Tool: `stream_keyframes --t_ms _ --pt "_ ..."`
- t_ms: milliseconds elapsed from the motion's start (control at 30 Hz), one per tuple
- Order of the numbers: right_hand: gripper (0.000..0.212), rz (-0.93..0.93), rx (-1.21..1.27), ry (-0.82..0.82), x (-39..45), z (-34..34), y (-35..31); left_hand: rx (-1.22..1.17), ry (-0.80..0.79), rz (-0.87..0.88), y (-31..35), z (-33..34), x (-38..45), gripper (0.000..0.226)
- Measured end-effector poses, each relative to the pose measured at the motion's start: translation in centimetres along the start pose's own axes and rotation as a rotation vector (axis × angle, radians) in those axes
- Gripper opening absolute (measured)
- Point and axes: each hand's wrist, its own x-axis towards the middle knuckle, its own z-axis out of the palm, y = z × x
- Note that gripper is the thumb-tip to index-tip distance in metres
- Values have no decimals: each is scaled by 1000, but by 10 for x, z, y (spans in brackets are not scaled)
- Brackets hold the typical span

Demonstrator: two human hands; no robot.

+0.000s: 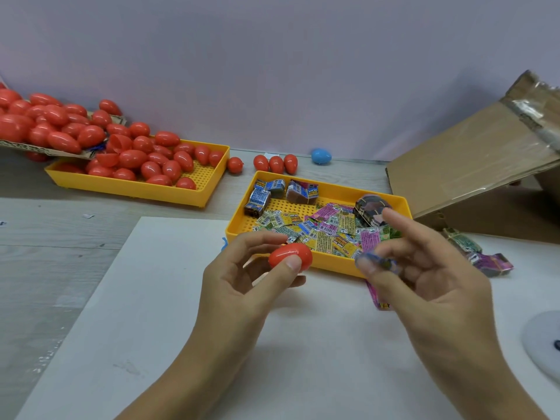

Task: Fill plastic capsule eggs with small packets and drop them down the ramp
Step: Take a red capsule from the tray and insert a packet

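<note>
Just in front of the packet tray (pixel 330 263), the left hand (pixel 242 286) pinches a red egg (pixel 290 257), long axis crosswise; the right hand (pixel 424 268), close beside, pinches what seems a blurred blue packet (pixel 378 263).

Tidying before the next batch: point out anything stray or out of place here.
One blue egg lies alone by the wall, the only non-red one. Four red eggs sit loose on the table outside the egg tray. Two banded packet bundles lie outside the packet tray, by the cardboard ramp.
</note>
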Motion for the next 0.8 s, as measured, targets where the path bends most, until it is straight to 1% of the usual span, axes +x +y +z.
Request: stream_keyframes --t_ms 100,167,233,300,400,500,600,800 --pt "58 162 136 -101 -1 3 -1 -33 -9 -21 0 -1 0 31" --pt "64 249 181 -171 -1 3 1 -52 -24 -40 1 0 0 30" --pt "71 316 189 -182 -1 4 3 -75 -65 -60 3 2 -2 29" --pt "70 364 212 -178 -1 5 2 -96 -110 -84 4 5 -3 27" --pt "57 392 241 -192 -1 6 -2 -67 -145 -103 4 8 -5 28" --pt "58 408 227 -237 -2 6 -5 -20 -161 -118 2 7 -7 32" --pt "48 417 248 -304 -3 6 -7 24 -205 -118 1 6 -7 25" --pt "58 440 278 -433 -3 4 -6 188 -301 -21 3 7 -8 27"
